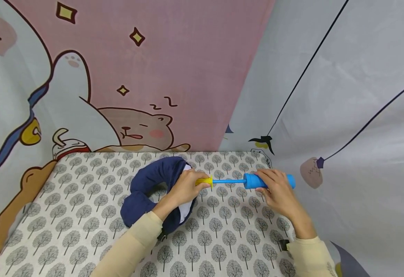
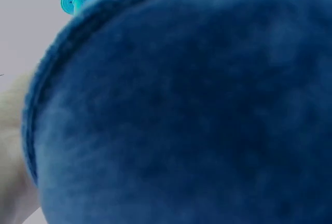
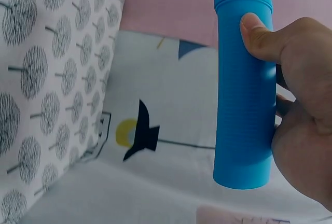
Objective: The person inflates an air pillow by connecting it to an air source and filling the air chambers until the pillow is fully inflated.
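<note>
A navy U-shaped neck pillow (image 1: 153,173) lies on the tree-print cloth, a white inner part (image 1: 185,209) showing along its right side. Over that side, my left hand (image 1: 184,186) grips the yellow end (image 1: 206,181) of a hand pump. A thin blue rod (image 1: 228,181) runs from there to the pump's blue barrel (image 3: 244,94). My right hand (image 1: 274,188) is wrapped round this barrel, thumb along its side. Dark blue plush fabric (image 2: 181,105) fills most of the left wrist view and hides the left fingers.
The tree-print cloth (image 1: 77,227) covers the table. Behind it hangs a pink and white cartoon curtain (image 1: 188,77), and a pale curtain (image 1: 361,96) closes the right side. A small black object (image 1: 284,244) lies by the right sleeve.
</note>
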The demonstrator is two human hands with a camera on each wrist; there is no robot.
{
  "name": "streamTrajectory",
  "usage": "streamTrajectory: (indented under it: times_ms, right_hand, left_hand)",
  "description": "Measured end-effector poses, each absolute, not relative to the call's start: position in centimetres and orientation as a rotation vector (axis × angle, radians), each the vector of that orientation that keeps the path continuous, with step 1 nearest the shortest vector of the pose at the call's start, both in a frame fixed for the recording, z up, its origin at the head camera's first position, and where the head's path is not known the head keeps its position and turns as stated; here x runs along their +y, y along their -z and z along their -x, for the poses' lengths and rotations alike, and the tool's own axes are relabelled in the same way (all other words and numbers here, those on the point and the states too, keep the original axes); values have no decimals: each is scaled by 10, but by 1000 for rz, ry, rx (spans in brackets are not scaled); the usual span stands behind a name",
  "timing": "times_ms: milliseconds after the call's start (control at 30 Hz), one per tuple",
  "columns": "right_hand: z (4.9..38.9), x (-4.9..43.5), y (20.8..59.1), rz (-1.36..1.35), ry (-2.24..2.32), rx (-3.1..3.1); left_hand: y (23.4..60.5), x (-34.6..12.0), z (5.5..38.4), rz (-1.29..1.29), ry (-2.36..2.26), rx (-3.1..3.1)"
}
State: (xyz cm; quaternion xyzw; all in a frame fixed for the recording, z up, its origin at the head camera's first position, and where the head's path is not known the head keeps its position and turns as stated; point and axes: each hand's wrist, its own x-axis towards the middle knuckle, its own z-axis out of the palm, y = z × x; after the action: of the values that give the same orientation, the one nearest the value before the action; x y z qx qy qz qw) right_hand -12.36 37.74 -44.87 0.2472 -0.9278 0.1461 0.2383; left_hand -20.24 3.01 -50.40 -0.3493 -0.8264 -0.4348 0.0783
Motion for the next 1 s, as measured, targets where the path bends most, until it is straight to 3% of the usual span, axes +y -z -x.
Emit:
streamTrajectory:
  times_ms: [367,1000]
  right_hand:
    - [122,376,449,-722,-279,-2460]
    - [133,316,465,-779,-252,-2422]
  left_hand:
    - [526,37,214,1041,1247,-2463]
    - [513,41,203,1010,1332,-2452]
